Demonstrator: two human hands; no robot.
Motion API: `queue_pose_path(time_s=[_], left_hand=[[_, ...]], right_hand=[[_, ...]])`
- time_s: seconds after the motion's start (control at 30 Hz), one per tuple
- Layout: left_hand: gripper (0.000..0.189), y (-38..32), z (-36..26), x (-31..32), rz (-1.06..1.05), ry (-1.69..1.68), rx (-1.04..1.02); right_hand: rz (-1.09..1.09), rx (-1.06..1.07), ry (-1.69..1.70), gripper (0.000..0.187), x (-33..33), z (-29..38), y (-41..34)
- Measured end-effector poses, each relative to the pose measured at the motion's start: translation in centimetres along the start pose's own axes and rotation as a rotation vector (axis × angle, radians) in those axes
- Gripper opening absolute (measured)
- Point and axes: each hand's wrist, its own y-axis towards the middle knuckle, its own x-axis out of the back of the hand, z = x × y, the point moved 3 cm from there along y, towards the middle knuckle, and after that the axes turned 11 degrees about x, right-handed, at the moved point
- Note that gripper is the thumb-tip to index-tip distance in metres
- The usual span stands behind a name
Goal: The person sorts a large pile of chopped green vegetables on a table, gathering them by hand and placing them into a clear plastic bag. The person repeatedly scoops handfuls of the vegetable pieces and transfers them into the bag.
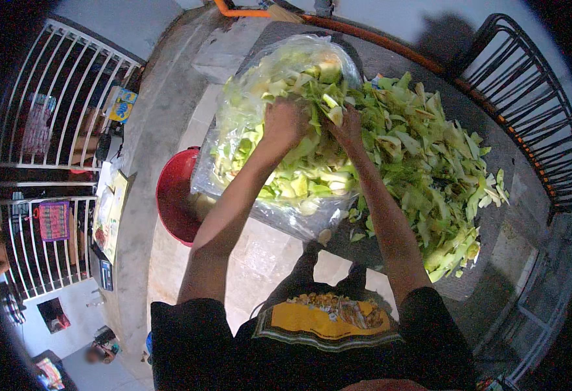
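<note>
A clear plastic bag point(305, 215), its mouth spread wide, holds many pale green vegetable peelings or slices point(298, 188). My left hand point(286, 119) is over the bag among the pieces, its fingers partly hidden. Close by on the right, my right hand point(347, 124) has green peelings point(332, 105) at its fingers, above the bag's right side. Whether either hand is closed on pieces cannot be made out fully. A large heap of the same green peelings point(422, 161) lies on a dark mat to the right, against the bag.
A red plastic tub point(176, 195) stands left of the bag on the tiles. A black metal rack point(525, 107) leans at the far right by the wall. An orange-brown pipe or pole point(388, 46) runs behind the heap. A person point(102, 349) is far off at lower left.
</note>
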Motion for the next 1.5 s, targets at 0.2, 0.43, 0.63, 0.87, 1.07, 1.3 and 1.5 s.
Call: queue_pose_path(time_s=[0.2, 0.43, 0.63, 0.87, 1.07, 1.3, 1.5], left_hand=[[0.057, -1.8, 8.4, 3.4, -0.714, 0.299, -0.023], [0.041, 1.0, 14.8, -0.5, -0.38, -0.29, 0.151], [0.021, 0.2, 8.8, 3.5, -0.508, -0.596, 0.141], [0.028, -2.1, 5.9, 2.3, -0.277, -0.641, 0.204], [0.025, -4.2, 8.3, -1.4, -0.2, -0.714, 0.344], [0.036, -4.4, 8.1, -8.5, -0.31, -0.719, 0.274], [0.043, -3.1, 7.5, -12.8, -0.111, -0.857, 0.124]], right_hand=[[-0.143, 0.126, -0.154, 0.062, 0.1, 8.5, -3.7], [0.042, 0.279, -0.161, 0.073, -1.6, 13.7, -2.2], [0.115, 0.365, -0.259, 0.051, -7.8, 12.7, 3.4], [0.211, 0.274, -0.489, 0.061, -10.4, 5.1, 14.8], [0.345, 0.523, -0.375, 0.047, -4.1, 9.4, 4.6], [0.127, 0.297, -0.095, 0.016, -2.1, 16.2, 11.4], [0.281, 0.244, -0.504, 0.066, -21.1, 18.0, 23.0]])
